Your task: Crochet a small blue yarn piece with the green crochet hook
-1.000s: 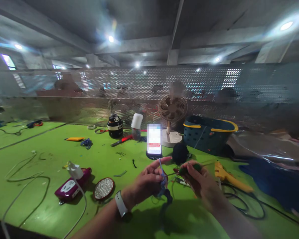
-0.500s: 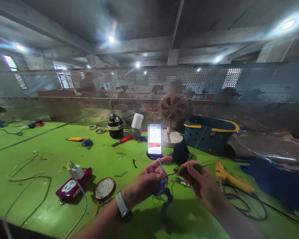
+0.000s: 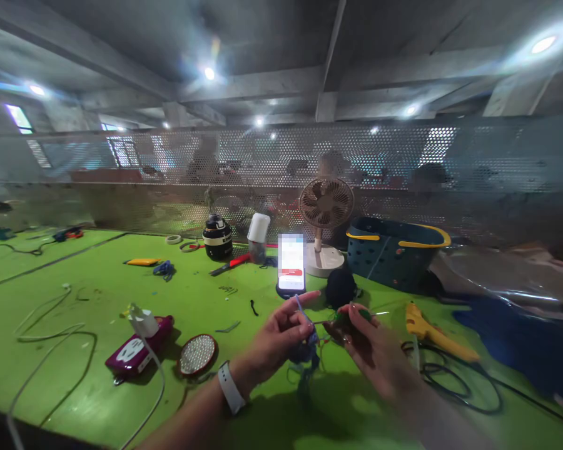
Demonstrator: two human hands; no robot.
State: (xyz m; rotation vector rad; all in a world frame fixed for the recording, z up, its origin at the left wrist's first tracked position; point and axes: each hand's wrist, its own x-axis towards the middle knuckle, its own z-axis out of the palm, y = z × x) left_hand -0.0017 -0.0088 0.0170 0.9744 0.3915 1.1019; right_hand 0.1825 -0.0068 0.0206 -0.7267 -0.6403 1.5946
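Note:
My left hand (image 3: 274, 334) pinches a small blue crochet piece (image 3: 306, 350) between thumb and fingers. Its index finger points out to the right, with a strand of light blue yarn (image 3: 301, 305) running over it. A green-handled crochet hook (image 3: 366, 314) lies in the closed fingers of my right hand (image 3: 375, 347), its shaft pointing left toward the crochet piece. Whether the hook's tip sits in a loop is too small to tell. Just beyond my hands rests a dark ball of yarn (image 3: 341, 289). Dark yarn hangs beneath the piece, blurred.
A lit phone (image 3: 291, 262) stands ahead, near a fan (image 3: 326, 203) and a blue basket (image 3: 394, 253). At right lies a yellow glue gun (image 3: 438, 334) with its cable. A purple power strip (image 3: 141, 350) and a round, red-rimmed object (image 3: 197, 355) are at left.
My right hand has turned slightly, and the hook has shifted with it near the crochet piece. The left index finger and its yarn have moved a little left.

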